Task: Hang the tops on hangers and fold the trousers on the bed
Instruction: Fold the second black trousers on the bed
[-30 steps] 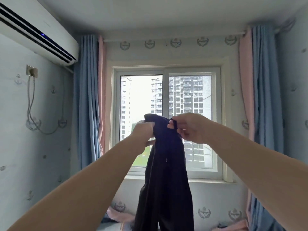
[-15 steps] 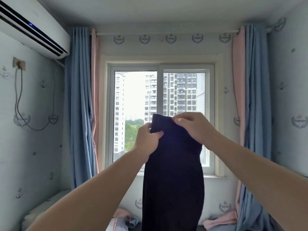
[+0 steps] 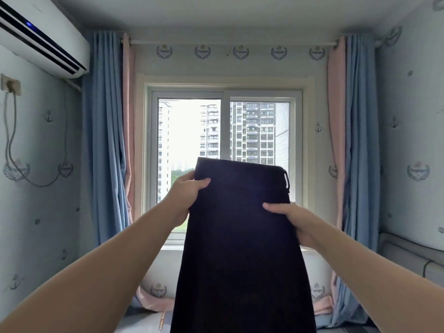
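I hold a pair of dark navy trousers [image 3: 240, 248] up in front of the window, waistband at the top, legs hanging straight down out of the frame. My left hand [image 3: 186, 192] grips the left edge just below the waistband. My right hand [image 3: 292, 218] grips the right edge a little lower. A belt loop or drawstring sticks out at the top right corner of the waistband. No hangers or tops are in view.
The window [image 3: 224, 150] is straight ahead between blue and pink curtains [image 3: 108, 140]. An air conditioner [image 3: 40, 37] hangs high on the left wall. A strip of bed [image 3: 149, 323] shows at the bottom, with pink fabric at the curtain foot.
The bunched waistband has been spread flat and wide. My hands moved apart to its two sides, the right hand dropping lower. The view pulled back a little.
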Action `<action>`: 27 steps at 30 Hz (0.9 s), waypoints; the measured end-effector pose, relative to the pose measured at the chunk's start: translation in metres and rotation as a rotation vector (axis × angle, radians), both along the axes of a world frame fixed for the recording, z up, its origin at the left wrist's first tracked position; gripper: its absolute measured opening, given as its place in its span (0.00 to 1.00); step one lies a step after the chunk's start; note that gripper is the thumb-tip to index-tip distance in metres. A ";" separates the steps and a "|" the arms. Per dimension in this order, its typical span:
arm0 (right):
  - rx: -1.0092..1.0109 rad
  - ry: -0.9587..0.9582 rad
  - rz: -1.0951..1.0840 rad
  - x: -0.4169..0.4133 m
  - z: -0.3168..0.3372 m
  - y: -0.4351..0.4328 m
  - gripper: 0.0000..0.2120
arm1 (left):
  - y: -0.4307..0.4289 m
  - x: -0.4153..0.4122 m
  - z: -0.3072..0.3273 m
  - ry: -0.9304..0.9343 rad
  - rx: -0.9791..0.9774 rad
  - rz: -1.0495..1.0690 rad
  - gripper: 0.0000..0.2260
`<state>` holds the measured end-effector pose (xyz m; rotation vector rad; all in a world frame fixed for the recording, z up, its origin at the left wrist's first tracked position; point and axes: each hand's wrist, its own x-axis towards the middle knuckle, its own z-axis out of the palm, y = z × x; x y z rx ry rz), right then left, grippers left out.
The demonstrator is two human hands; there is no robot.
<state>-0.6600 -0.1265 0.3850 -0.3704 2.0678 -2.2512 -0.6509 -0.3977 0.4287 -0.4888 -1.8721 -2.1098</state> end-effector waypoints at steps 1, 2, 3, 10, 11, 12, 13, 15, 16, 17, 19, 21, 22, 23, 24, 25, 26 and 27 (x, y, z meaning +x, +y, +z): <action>0.000 0.044 -0.047 -0.001 0.007 -0.009 0.21 | -0.008 -0.003 0.000 -0.001 -0.001 0.033 0.09; 0.010 0.097 -0.097 -0.001 0.015 -0.019 0.18 | -0.016 -0.005 0.002 0.001 0.001 0.062 0.09; 0.025 0.146 -0.143 -0.001 0.022 -0.029 0.16 | -0.023 -0.007 0.003 0.010 0.010 0.086 0.10; 0.118 0.341 -0.341 0.011 0.060 -0.074 0.09 | -0.056 0.002 0.023 0.130 0.043 0.197 0.12; 0.132 0.360 -0.350 0.018 0.062 -0.077 0.09 | -0.060 0.007 0.024 0.148 0.040 0.201 0.12; 0.144 0.375 -0.356 0.026 0.064 -0.079 0.09 | -0.063 0.013 0.023 0.163 0.036 0.206 0.12; 0.153 0.388 -0.363 0.035 0.065 -0.081 0.08 | -0.066 0.021 0.022 0.176 0.032 0.209 0.12; 0.170 0.409 -0.382 0.057 0.064 -0.083 0.09 | -0.072 0.041 0.020 0.197 0.020 0.204 0.12; 0.178 0.419 -0.392 0.069 0.063 -0.084 0.10 | -0.075 0.053 0.019 0.206 0.012 0.204 0.12; 0.185 0.429 -0.399 0.082 0.062 -0.086 0.11 | -0.077 0.066 0.018 0.213 0.002 0.205 0.12; 0.186 0.446 -0.405 0.110 0.062 -0.087 0.12 | -0.081 0.095 0.018 0.232 -0.023 0.210 0.13; 0.188 0.472 -0.410 0.140 0.062 -0.088 0.12 | -0.084 0.127 0.019 0.249 -0.058 0.220 0.12; 0.189 0.488 -0.414 0.156 0.062 -0.088 0.12 | -0.085 0.144 0.020 0.255 -0.074 0.227 0.11; 0.185 0.504 -0.417 0.173 0.063 -0.089 0.12 | -0.086 0.160 0.021 0.262 -0.087 0.236 0.10; 0.173 0.518 -0.419 0.191 0.063 -0.090 0.12 | -0.087 0.178 0.022 0.269 -0.095 0.247 0.09; 0.159 0.532 -0.421 0.208 0.063 -0.091 0.12 | -0.088 0.195 0.024 0.278 -0.098 0.253 0.09; 0.148 0.545 -0.427 0.226 0.063 -0.092 0.12 | -0.089 0.211 0.025 0.285 -0.096 0.249 0.09; 0.143 0.555 -0.434 0.242 0.063 -0.092 0.11 | -0.091 0.226 0.027 0.286 -0.088 0.237 0.09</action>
